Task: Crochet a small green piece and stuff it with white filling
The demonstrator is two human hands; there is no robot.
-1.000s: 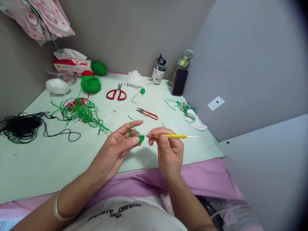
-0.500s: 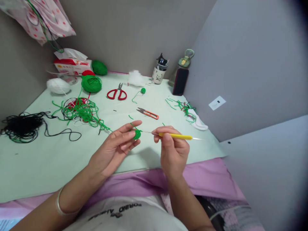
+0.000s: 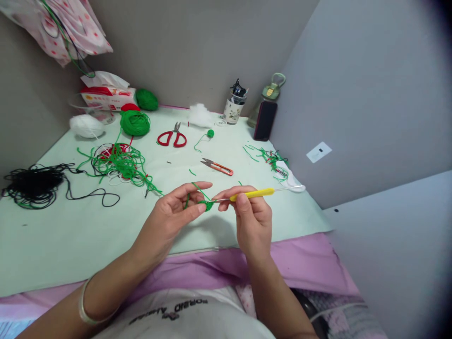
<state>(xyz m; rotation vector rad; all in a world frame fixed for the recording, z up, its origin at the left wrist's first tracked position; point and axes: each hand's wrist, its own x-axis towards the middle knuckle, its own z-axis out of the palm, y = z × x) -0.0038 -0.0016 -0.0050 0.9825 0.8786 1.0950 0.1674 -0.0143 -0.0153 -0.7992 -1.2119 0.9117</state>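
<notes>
Mint tabletop (image 3: 88, 245) | left grip (image 3: 168, 214): pinching green crochet (image 3: 208, 206) | right grip (image 3: 253, 219): nearer it than before, clasping yellow hook (image 3: 257, 193)

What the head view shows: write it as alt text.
The left hand pinches a green yarn piece while the right hand holds a yellow-handled hook to it; beyond lie red-handled scissors, orange snips and tangled yarn.

Smooth plastic handle (image 3: 262, 192), rough yarn (image 3: 209, 205), matt cloth (image 3: 102, 235)
</notes>
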